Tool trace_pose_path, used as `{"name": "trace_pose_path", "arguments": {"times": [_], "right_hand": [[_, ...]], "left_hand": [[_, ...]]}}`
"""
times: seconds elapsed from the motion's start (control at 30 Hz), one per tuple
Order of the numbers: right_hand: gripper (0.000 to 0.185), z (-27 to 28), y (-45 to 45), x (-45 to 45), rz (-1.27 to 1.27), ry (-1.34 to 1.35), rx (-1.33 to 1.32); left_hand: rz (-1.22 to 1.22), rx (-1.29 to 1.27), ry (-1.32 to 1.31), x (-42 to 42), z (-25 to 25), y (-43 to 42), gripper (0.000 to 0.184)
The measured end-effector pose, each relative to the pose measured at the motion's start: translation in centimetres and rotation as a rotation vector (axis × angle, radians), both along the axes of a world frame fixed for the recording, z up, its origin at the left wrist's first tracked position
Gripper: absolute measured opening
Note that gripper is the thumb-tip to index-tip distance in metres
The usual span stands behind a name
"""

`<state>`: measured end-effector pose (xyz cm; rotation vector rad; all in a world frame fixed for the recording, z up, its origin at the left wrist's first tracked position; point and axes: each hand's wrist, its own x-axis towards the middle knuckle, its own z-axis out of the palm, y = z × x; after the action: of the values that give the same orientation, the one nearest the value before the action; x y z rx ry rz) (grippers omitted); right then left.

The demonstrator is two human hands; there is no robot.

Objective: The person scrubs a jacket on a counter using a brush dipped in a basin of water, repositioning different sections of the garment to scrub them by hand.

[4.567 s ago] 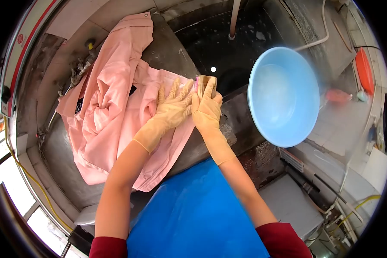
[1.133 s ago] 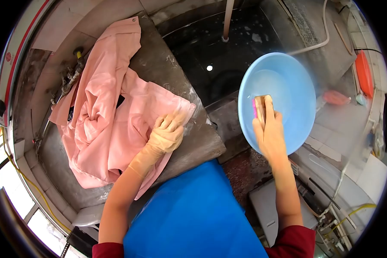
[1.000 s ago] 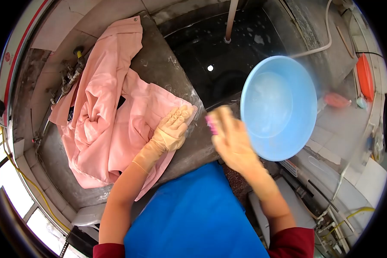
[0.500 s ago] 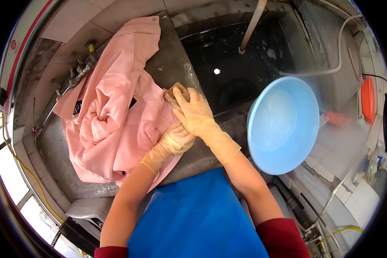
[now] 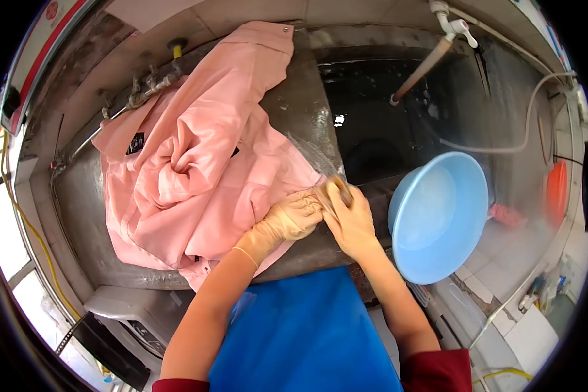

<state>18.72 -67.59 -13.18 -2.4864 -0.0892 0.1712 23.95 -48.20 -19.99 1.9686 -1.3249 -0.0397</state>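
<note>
A pink garment (image 5: 196, 163) lies bunched on the grey stone slab (image 5: 307, 117). My left hand (image 5: 293, 219), in a pale yellow glove, is closed on the garment's edge near its right corner. Right beside it, my right hand (image 5: 351, 219) grips a brown brush (image 5: 336, 191) and holds it against that corner. The brush's bristles are hidden, and the fingertips of the two hands nearly touch. Water spreads over the slab just above the corner.
Right of my hands stands a light blue basin (image 5: 438, 219) with cloudy liquid. Behind is a dark water-filled tank (image 5: 372, 124) with a pipe (image 5: 421, 70) reaching into it. Metal taps and piping (image 5: 137, 98) run along the left wall. A blue apron (image 5: 307, 333) covers my front.
The brush went from the basin to the garment. Since half a second ago, both hands appear lower and further right, side by side at the corner. The view has shifted.
</note>
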Motion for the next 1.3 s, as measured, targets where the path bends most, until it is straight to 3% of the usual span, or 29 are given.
{"name": "trace_pose_path", "arguments": {"times": [0.1,0.13,0.23,0.33,0.4,0.43,0.5,0.57,0.67,0.77,0.83,0.9,1.0,1.03,1.17,1.3], "right_hand": [[0.059,0.6,1.4,4.6,0.044,0.043,0.081],[0.060,0.4,3.3,7.3,0.068,0.029,-0.035],[0.061,-0.2,4.2,9.8,0.135,-0.007,-0.011],[0.063,0.6,-0.2,0.9,-0.040,0.035,0.002],[0.067,2.8,-1.6,-4.4,-0.134,0.144,-0.041],[0.067,4.9,-1.6,-5.8,-0.227,0.173,0.079],[0.071,9.5,-2.1,-6.2,-0.333,0.175,0.176],[0.075,10.6,-4.1,-7.0,-0.389,-0.022,0.195],[0.078,8.9,-9.1,-6.9,-0.529,-0.091,0.245],[0.079,3.7,-14.5,-6.6,-0.568,0.063,0.043],[0.080,-0.3,-17.0,-7.5,-0.504,0.344,-0.187],[0.081,-3.4,-18.3,-9.0,-0.473,0.315,-0.227],[0.083,-4.3,-19.3,-10.2,-0.406,0.298,-0.256],[0.084,-4.1,-19.3,-10.5,-0.368,0.324,-0.255],[0.081,-2.0,-19.3,-11.3,-0.363,0.304,-0.203],[0.075,3.5,-15.9,-10.7,-0.575,0.182,-0.148]], "left_hand": [[0.053,-0.081,0.041,-0.3,0.6,-0.4,0.024],[0.058,-0.062,0.019,-0.3,0.0,-0.4,0.023],[0.017,0.127,0.113,-0.4,0.8,0.1,0.024],[-0.006,-0.080,0.035,0.2,1.1,-0.4,0.024],[0.030,-0.072,-0.117,-0.4,1.2,-0.5,0.020],[0.029,-0.078,-0.120,-1.5,2.1,-0.9,0.020],[0.240,0.129,-0.170,-5.4,4.5,-1.3,0.017],[0.256,0.113,-0.086,-9.2,4.9,-1.0,0.020],[0.330,0.163,-0.035,-11.0,5.4,-1.1,0.029],[0.547,0.335,-0.116,-10.8,5.1,-1.2,0.044],[0.647,0.491,-0.150,-9.3,5.2,-1.3,0.055],[0.677,0.456,-0.203,-8.3,4.7,-1.3,0.054],[0.468,0.462,0.095,-7.7,5.6,-0.1,0.042],[0.467,0.463,0.087,-7.7,7.3,0.8,0.042],[0.015,0.695,0.502,-10.0,11.1,6.4,0.032],[-0.199,0.943,0.746,-12.3,13.7,10.5,0.024]]}}
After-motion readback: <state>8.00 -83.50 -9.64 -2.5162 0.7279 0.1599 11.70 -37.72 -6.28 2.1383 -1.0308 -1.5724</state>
